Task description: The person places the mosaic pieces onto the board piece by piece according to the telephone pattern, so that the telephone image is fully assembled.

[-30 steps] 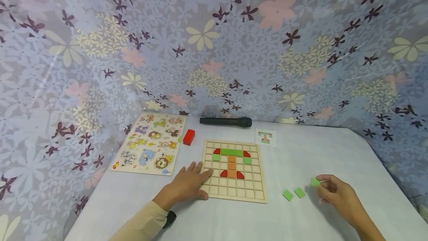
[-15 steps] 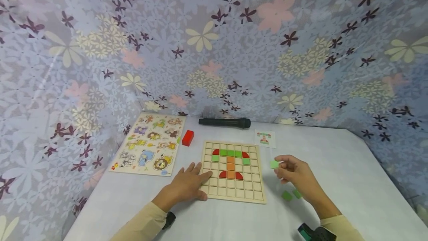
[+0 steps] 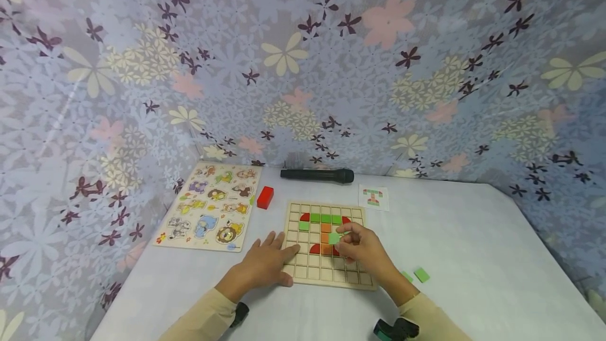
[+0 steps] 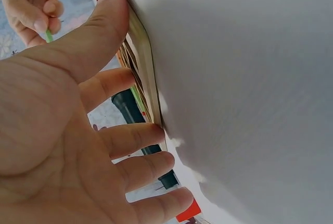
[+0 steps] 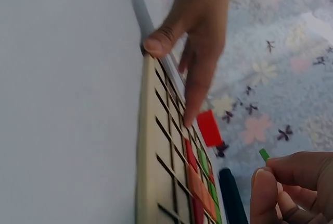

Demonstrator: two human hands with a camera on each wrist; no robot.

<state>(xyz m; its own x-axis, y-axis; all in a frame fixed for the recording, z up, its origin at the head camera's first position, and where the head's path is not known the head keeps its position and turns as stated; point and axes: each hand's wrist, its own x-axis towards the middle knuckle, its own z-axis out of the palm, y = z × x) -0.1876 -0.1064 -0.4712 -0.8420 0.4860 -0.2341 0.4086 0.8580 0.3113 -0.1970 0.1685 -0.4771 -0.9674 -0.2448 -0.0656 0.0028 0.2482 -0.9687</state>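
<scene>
A wooden grid board (image 3: 314, 272) lies on the white-covered table, with red quarter-round, green square and orange square tiles (image 3: 325, 228) set in some of its cells. My left hand (image 3: 262, 263) rests with spread, straight fingers on the board's left edge; in the left wrist view its thumb and fingertips touch the edge. Between thumb and fingertip, my right hand (image 3: 363, 249) pinches a green square tile (image 3: 334, 238) over the middle of the board. That hand hides part of the pattern's right side. Two loose green tiles (image 3: 421, 274) lie right of the board, one partly behind my right wrist.
Behind the board are a black microphone (image 3: 317, 175), a red block (image 3: 265, 197) and a small pattern card (image 3: 374, 198). An animal puzzle board (image 3: 215, 204) lies at the left. A flower-patterned cloth (image 3: 303, 78) hangs along the back and sides.
My right hand has carried the green tile leftward from beside the loose tiles to over the board. The left hand has stayed in place.
</scene>
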